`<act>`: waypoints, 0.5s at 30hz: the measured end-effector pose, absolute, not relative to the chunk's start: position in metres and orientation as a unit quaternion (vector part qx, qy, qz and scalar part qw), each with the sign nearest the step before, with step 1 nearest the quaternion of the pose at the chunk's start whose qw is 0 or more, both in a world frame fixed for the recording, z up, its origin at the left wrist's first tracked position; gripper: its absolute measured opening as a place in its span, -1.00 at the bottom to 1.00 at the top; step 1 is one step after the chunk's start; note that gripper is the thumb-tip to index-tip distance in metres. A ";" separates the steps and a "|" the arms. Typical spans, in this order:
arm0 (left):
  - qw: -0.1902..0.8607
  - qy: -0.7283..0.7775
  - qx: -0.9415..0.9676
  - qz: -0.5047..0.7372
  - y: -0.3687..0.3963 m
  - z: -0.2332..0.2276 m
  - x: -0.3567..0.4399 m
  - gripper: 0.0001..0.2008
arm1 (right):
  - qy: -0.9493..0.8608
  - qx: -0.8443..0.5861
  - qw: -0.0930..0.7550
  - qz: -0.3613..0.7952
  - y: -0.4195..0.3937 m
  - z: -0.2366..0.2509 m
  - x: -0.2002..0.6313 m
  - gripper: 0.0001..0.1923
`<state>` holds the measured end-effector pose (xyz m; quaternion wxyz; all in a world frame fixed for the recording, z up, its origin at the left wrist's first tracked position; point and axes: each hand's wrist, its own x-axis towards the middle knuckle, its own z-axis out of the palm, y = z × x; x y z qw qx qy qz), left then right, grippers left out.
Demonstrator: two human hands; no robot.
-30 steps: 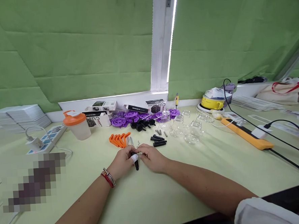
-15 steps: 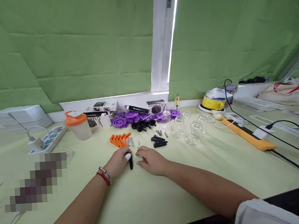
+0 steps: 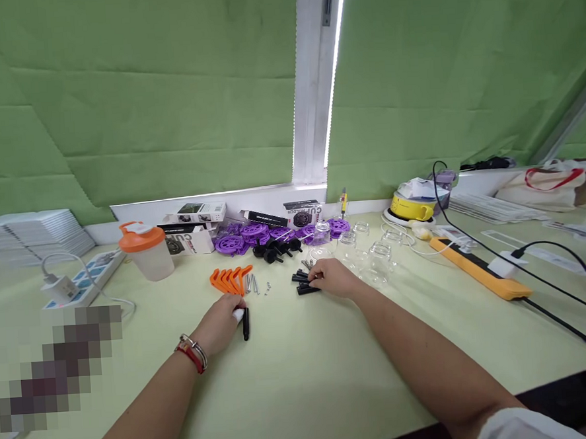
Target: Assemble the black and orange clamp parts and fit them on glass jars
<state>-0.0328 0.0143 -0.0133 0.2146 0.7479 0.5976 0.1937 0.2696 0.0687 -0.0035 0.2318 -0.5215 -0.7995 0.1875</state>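
My left hand (image 3: 221,324) rests low over the table, its fingers curled and closed at a short black tube (image 3: 246,325). A white covering wraps the thumb. Farther right, my right hand (image 3: 333,278) reaches down to a small group of black tubes (image 3: 303,289), with fingertips pinched at their right end; the exact grip is partly hidden. Springs (image 3: 305,264) lie just behind those fingers. Between the hands and farther back are orange crank-shaped handles (image 3: 231,280), long screws (image 3: 252,284) and tiny metal parts (image 3: 268,287).
Behind lie purple plastic parts (image 3: 254,234), black knob-like parts (image 3: 274,251) and printed boxes (image 3: 190,240). Clear glass jars (image 3: 379,262) stand right of my right hand. An orange-lidded shaker (image 3: 149,251) and power strip (image 3: 98,274) are left; an orange-and-black power strip (image 3: 479,271) is right.
My right hand has moved right, from beside the left hand to the group of black tubes. My left hand and its tube have shifted slightly left. The view has shifted a little.
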 end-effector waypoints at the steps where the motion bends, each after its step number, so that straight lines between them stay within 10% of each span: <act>1: 0.210 0.596 0.749 0.199 0.015 -0.014 -0.034 -0.78 | -0.807 -0.516 0.222 0.184 0.068 -0.004 0.267 -0.89; 15: 0.166 0.614 0.731 0.249 0.011 -0.002 -0.034 -0.82 | -0.831 -0.497 0.185 0.170 0.058 -0.009 0.247 -0.92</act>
